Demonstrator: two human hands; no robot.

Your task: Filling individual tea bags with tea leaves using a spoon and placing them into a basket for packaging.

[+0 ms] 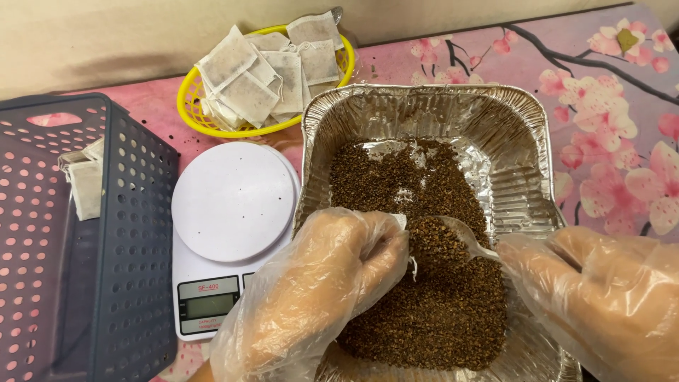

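Both my hands were in loose clear plastic gloves so the stuff stayed clean, and they were right at the near edge, at 6 o'clock. My left hand [332, 283] was curled tight around the mouth of a small filter pouch [435, 244], pinching it open, while my right hand [601, 290] gripped the other side of the rim from 4 o'clock, so the pouch sat mouth-up and already looked packed with the brown granules [424, 311]. I held it low, right over the heap in the foil tray [523, 141], so anything that spilled dropped back in. The white kitchen scale [230, 233] sat just beside the tray at 9 o'clock, close enough to move a pouch over without stretching; its platter was bare. Further left at 9 was the dark perforated plastic basket [134, 233] with a couple of pouches [85, 184] inside, kept apart from the rest. Farthest out, at 11 o'clock, the yellow basket [194, 113] held a pile of flat pouches [262, 71], within reach but clear of the mess. All of it sat on the pink blossom-print table cover [615, 106].
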